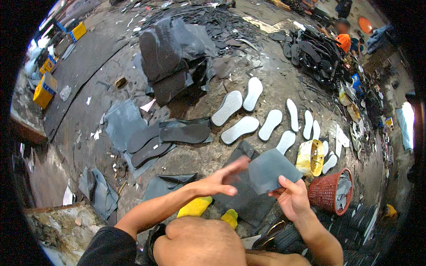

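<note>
My right hand [293, 197] pinches the lower right edge of a grey, roughly square rubber-like sheet [273, 172], thumb on top, and holds it up over the floor. To its left, my left hand [222, 178] is open with thumb and fingers apart; the fingers are a little smeared by motion and seem not to touch the sheet. Below both hands a larger dark sheet [235, 201] lies on the ground. Beyond it are several shoe soles with pale speckled tops, among them a sole [240, 130]. Dark soles [185, 133] rest on sheets at the left.
A yellow-stained container [306, 159] and a red basket [316, 195] of grey scraps stand at the right. A stack of dark sheets [162, 48] sits farther off. Rows of dark soles [350, 226] lie lower right. A person [344, 42] sits near a heap of soles [310, 55].
</note>
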`<state>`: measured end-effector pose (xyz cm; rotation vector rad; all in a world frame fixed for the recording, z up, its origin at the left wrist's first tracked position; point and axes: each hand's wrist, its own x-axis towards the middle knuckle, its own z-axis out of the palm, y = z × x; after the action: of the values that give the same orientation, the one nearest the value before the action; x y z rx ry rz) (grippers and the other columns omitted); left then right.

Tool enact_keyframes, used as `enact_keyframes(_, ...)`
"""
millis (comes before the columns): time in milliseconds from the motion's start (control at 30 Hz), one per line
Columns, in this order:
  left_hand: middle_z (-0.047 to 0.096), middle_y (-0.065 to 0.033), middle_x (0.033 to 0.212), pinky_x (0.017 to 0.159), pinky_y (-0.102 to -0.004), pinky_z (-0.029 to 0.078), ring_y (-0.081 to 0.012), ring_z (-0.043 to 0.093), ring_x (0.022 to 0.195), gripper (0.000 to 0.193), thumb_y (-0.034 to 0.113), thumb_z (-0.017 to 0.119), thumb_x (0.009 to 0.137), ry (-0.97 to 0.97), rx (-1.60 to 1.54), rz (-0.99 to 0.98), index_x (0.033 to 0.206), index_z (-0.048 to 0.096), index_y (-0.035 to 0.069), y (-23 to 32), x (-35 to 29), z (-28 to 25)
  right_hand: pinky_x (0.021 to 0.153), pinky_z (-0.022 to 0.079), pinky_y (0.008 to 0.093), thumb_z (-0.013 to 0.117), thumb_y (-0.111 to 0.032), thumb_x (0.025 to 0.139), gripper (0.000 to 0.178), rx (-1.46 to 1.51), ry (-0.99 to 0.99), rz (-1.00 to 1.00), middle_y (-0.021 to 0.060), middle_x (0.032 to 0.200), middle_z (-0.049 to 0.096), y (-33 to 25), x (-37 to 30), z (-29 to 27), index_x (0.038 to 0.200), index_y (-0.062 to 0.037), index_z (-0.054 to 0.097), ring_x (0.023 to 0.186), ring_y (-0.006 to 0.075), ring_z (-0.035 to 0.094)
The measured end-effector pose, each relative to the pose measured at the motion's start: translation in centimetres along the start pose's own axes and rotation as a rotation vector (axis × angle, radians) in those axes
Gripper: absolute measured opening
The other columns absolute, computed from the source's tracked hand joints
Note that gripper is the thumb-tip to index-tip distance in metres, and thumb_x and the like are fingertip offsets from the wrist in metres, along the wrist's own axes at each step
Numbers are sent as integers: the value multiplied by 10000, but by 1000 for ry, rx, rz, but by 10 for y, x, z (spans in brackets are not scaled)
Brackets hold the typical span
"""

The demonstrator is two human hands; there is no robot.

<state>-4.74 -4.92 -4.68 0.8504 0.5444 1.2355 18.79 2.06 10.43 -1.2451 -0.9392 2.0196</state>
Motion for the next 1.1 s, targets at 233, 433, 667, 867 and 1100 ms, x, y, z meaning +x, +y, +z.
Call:
enact_keyframes(233,697,-11,1021,797,-322,564,-140,666,914,476,27,864,767,277,-88,-537,1180,632,77,-46,38,-7,725,590,401,718,-60,880,390,214,502,-319,83,1124,693,96,11,-79,1251,-50,598,926,222,691)
enact_keyframes(433,703,-32,865,639,-289,573,-117,660,729,297,163,824,842,450,528,-528,1076,703,27,-116,36,-54,766,522,306,811,0,792,428,-104,931,-167,48,1027,702,238,56,-155,1177,-27,627,894,168,658)
enact_keyframes(667,753,-123,821,613,-337,569,-183,721,617,294,274,667,974,435,941,-491,1049,753,3,-115,38,-67,835,527,398,792,-36,797,567,-543,983,-197,148,1029,720,253,57,-157,1305,-62,543,866,276,692)
enact_keyframes(867,731,-103,846,646,-362,556,-224,712,726,248,238,689,950,510,1234,-159,1053,731,17,-111,32,-50,1006,407,482,801,-111,793,589,-1209,1041,-530,123,1131,660,210,61,-103,1339,-98,581,1125,338,567)
enact_keyframes(1100,532,-104,1476,1171,-531,307,-326,414,1432,521,420,647,938,-255,1741,-69,1328,619,76,-121,-35,-19,787,524,377,704,-188,862,115,-1262,-93,-669,48,897,625,207,159,-68,926,-95,720,930,264,627)
